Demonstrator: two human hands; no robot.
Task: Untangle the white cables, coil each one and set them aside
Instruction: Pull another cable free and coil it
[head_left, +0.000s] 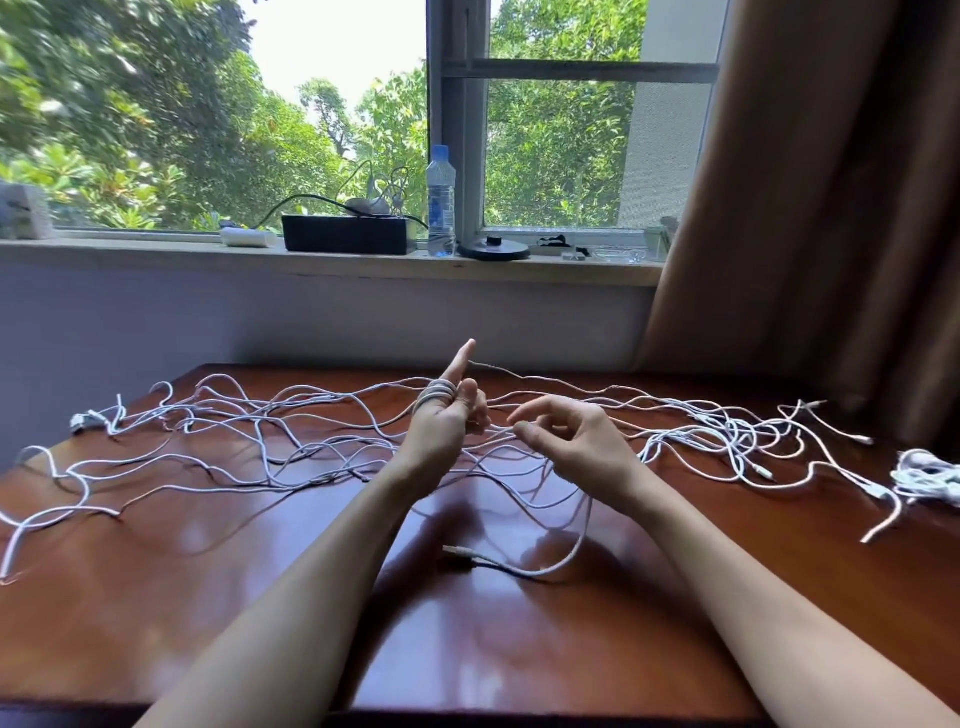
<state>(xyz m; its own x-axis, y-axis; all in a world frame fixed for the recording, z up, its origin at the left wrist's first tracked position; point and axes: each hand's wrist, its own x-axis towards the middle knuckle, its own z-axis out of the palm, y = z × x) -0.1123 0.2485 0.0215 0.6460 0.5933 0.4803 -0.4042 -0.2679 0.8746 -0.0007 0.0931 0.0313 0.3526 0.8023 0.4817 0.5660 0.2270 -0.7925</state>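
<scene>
Tabletop scene from your own head height: a glossy wooden table (208, 597) fills the lower frame. A brown curtain (831, 208) hangs at the right, and a windowsill (156, 254) runs along the wall behind.

White cables (311, 441) sprawl in one loose tangle across the far half of the table, from the left edge to the right. The strands cross too often to count.

Both of your bare forearms reach in from the bottom edge and meet near the middle, raised just above the tangle.

Your left hand (441, 426) stands upright with the palm turned toward you. Its forefinger (460, 364) points straight up and the other fingers are curled in. One white cable (436, 397) is wound round the base of that forefinger in about four snug turns, with your thumb pressed against them.

Your right hand (571, 447) sits just beside it, palm inward and fingers loosely arched. Its thumb and forefinger tips close in a light pinch on the strand leading from the left hand.

Below the right wrist a strand drops in a loop to the near table. It ends in one USB plug (457, 551) lying flat between your forearms.

One coiled bundle (927, 475) rests at the table's far right edge, well apart from your hands.

On the sill stand one black box (345, 234) and one water bottle (440, 202).
</scene>
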